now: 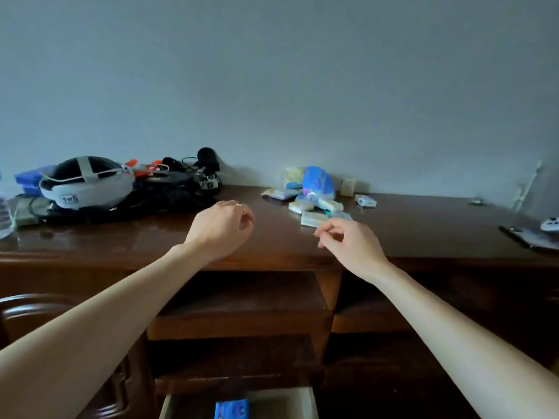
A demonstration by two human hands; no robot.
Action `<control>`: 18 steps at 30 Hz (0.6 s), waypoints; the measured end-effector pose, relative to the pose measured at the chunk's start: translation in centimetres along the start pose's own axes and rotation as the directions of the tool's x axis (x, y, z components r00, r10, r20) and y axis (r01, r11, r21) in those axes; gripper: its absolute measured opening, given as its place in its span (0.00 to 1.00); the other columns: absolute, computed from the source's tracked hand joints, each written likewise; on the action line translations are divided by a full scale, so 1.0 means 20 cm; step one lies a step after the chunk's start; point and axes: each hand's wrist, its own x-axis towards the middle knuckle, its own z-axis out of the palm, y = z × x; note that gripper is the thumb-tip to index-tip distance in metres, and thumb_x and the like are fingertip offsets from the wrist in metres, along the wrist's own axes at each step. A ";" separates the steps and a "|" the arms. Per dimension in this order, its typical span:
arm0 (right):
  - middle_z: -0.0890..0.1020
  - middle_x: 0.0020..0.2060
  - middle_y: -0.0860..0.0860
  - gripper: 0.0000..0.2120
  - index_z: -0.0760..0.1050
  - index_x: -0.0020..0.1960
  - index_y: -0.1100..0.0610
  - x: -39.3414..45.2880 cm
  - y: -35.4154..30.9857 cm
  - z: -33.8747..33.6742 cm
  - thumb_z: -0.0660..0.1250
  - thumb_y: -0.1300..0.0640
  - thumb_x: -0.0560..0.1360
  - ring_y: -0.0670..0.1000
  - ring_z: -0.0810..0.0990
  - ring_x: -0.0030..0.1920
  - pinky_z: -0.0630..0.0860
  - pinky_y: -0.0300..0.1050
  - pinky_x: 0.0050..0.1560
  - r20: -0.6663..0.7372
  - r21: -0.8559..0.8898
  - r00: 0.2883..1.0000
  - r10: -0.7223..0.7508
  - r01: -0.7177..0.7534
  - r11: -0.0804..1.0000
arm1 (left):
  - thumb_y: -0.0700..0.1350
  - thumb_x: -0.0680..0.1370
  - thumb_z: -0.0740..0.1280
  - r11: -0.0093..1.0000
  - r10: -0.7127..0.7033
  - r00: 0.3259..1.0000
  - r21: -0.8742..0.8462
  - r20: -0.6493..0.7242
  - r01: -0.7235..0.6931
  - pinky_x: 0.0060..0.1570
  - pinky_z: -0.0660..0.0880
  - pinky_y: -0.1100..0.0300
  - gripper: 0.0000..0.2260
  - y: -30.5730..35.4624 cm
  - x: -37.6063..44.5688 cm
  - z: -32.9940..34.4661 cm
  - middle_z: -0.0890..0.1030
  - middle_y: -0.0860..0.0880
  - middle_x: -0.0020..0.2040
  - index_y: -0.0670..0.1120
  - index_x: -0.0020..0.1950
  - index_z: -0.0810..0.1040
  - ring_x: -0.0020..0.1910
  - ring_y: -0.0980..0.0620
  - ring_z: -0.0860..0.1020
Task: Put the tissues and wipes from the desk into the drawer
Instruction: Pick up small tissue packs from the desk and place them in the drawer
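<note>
A heap of tissue packs and wipes lies at the back middle of the dark wooden desk [272,240]: a blue wipes pack [318,182], small white tissue packs [313,218] and a yellowish pack [294,174]. My right hand [351,246] hovers just in front of the nearest white pack, fingers loosely curled, holding nothing. Over the desk's middle my left hand [222,229] hangs empty with curled fingers and a ring. Below, at the bottom edge, a pale drawer [310,402] stands pulled out with one blue pack [232,409] inside.
A white and black headset [86,182] with cables and dark gear fills the desk's left. A water bottle [4,214] stands at the far left edge. A white controller [550,223] and a dark flat item lie at the right. A chair back [27,309] is lower left.
</note>
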 end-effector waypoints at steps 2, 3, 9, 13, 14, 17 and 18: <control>0.82 0.44 0.31 0.07 0.79 0.51 0.37 0.13 0.05 0.01 0.64 0.44 0.74 0.34 0.79 0.48 0.77 0.44 0.49 0.012 -0.063 0.998 0.055 -0.054 0.997 | 0.50 0.77 0.63 0.997 -0.071 0.995 0.002 0.070 0.071 0.44 0.72 0.57 0.10 -0.05 0.06 0.09 0.80 0.54 0.51 0.56 0.52 0.82 0.56 0.50 0.77; 0.81 0.48 0.31 0.09 0.77 0.54 0.37 0.18 0.08 0.03 0.65 0.45 0.74 0.35 0.79 0.51 0.77 0.45 0.50 0.040 -0.082 0.996 0.080 -0.077 0.994 | 0.51 0.77 0.63 0.996 -0.095 0.990 0.005 0.102 0.094 0.45 0.73 0.56 0.09 -0.08 0.08 0.15 0.80 0.54 0.51 0.56 0.52 0.82 0.56 0.49 0.77; 0.76 0.67 0.48 0.25 0.70 0.71 0.44 0.54 0.23 0.20 0.67 0.45 0.75 0.54 0.74 0.67 0.74 0.51 0.52 0.101 -0.313 0.984 0.149 -0.111 0.943 | 0.51 0.75 0.64 0.996 -0.071 0.990 0.058 0.119 0.064 0.41 0.74 0.57 0.05 -0.16 0.17 0.41 0.78 0.55 0.42 0.53 0.40 0.75 0.49 0.51 0.78; 0.78 0.65 0.53 0.25 0.73 0.70 0.49 0.79 0.30 0.30 0.65 0.39 0.77 0.58 0.74 0.67 0.75 0.54 0.60 0.187 -0.476 0.945 0.270 -0.153 0.866 | 0.56 0.76 0.61 0.993 -0.068 0.981 0.112 0.183 0.048 0.43 0.76 0.55 0.11 -0.17 0.36 0.48 0.81 0.52 0.40 0.50 0.42 0.76 0.45 0.47 0.81; 0.80 0.61 0.52 0.24 0.75 0.65 0.49 0.84 0.31 0.31 0.65 0.36 0.76 0.57 0.76 0.64 0.76 0.53 0.56 0.202 -0.506 0.937 0.284 -0.148 0.849 | 0.56 0.76 0.60 0.993 -0.088 0.982 0.090 0.169 0.073 0.42 0.75 0.56 0.11 -0.18 0.40 0.50 0.82 0.52 0.40 0.50 0.41 0.76 0.45 0.46 0.81; 0.81 0.58 0.47 0.30 0.76 0.64 0.44 0.95 0.34 0.35 0.67 0.27 0.70 0.52 0.79 0.56 0.76 0.48 0.49 0.215 -0.371 0.941 0.263 -0.171 0.913 | 0.55 0.75 0.62 0.994 -0.098 0.988 -0.027 0.116 0.102 0.40 0.72 0.57 0.07 -0.20 0.54 0.57 0.79 0.55 0.42 0.55 0.44 0.76 0.46 0.49 0.80; 0.81 0.60 0.46 0.32 0.75 0.66 0.42 0.98 0.34 0.35 0.67 0.26 0.68 0.51 0.79 0.57 0.76 0.49 0.50 0.195 -0.323 0.952 0.235 -0.164 0.932 | 0.55 0.75 0.62 0.995 -0.078 0.990 -0.059 0.120 0.085 0.41 0.73 0.56 0.06 -0.20 0.59 0.59 0.78 0.56 0.45 0.57 0.49 0.76 0.48 0.50 0.79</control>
